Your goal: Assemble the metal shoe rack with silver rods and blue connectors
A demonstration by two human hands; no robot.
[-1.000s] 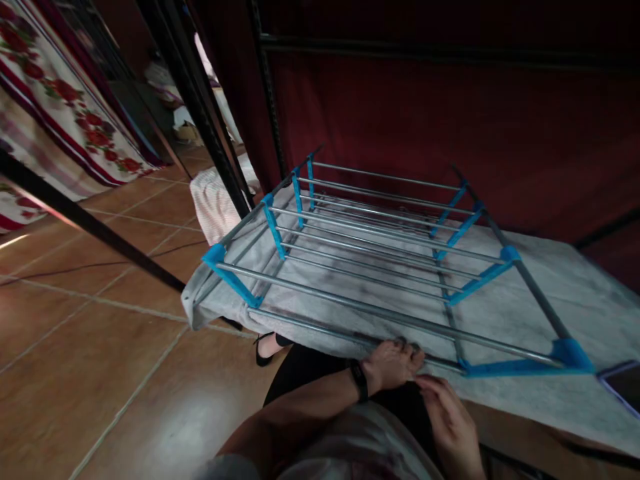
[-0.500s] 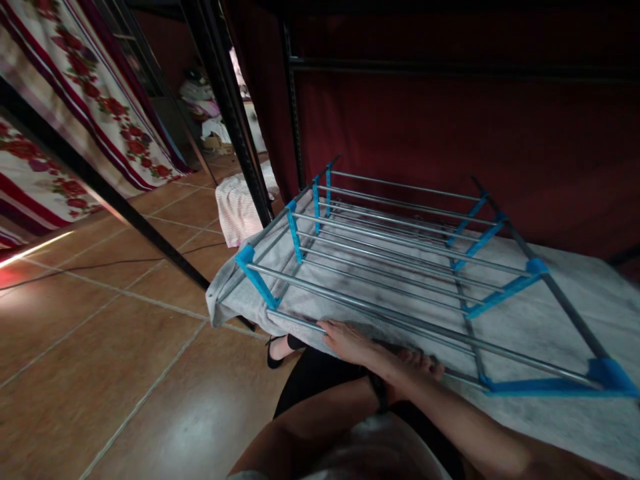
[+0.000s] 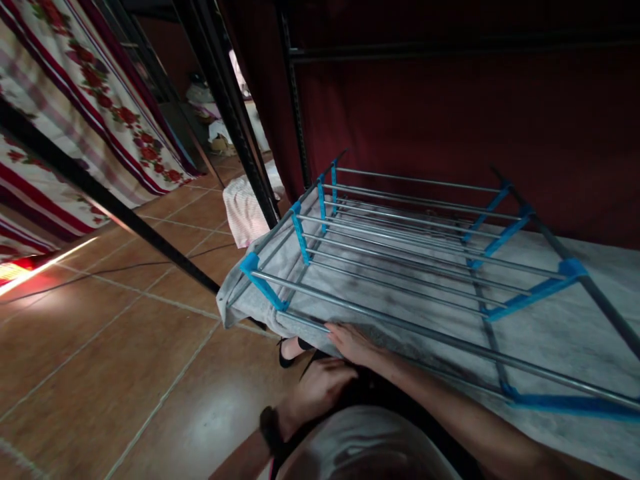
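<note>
A rack of grey metal tubes with blue plastic joints (image 3: 400, 323), like a shoe rack, lies on a grey cloth-covered surface. My right hand (image 3: 351, 345) is at its lower front tube, left of the middle, with the fingers closed over the tube. My left hand (image 3: 325, 385), a dark band on its wrist, is in front of my lap, apart from the rack. Its fingers are curled in, and nothing shows in them. The rack's near right corner runs out of view.
A black metal post (image 3: 233, 100) stands beyond the rack's left end, and a slanting black bar (image 3: 145, 233) crosses the left side. Behind hangs a dark red cloth (image 3: 450, 120). A cable (image 3: 135, 267) lies on the tiled floor (image 3: 165, 333), near a floral curtain (image 3: 115, 107).
My left hand has let go of the rack's front tube and moved left, out from under my right arm. My right hand stays at the tube. The view has shifted slightly.
</note>
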